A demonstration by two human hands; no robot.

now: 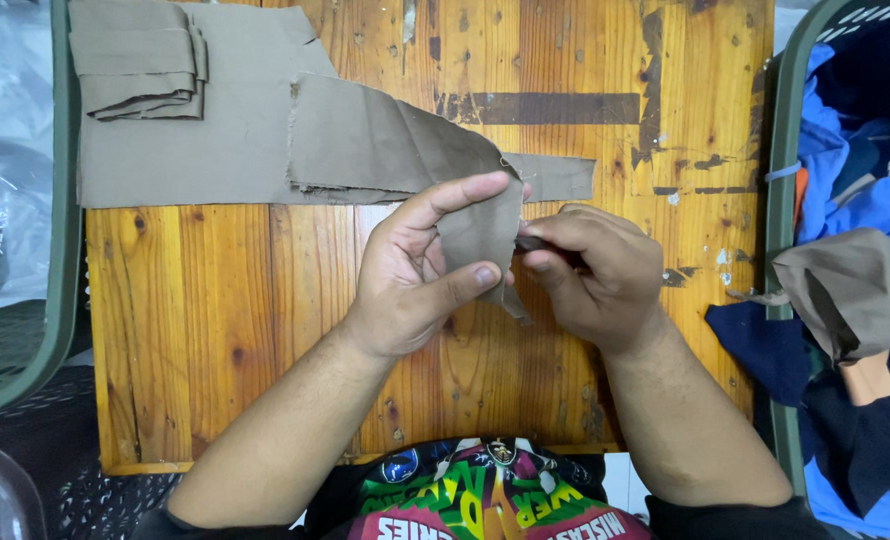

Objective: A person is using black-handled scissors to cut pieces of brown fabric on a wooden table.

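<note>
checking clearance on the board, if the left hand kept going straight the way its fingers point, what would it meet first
The left hand points right, with its fingers pinching the brown fabric strip. Straight on, it would probably meet the right hand first, which sits just behind that strip; depth looks level, though that is hard to confirm.

Both forearms reach in from the bottom edge and converge at the centre. The left hand [420,270] is raised, index finger stretched out on top and thumb below, pinching. The right hand [595,270] is curled, knuckles up, fingertips pinched together toward the left hand.
</note>
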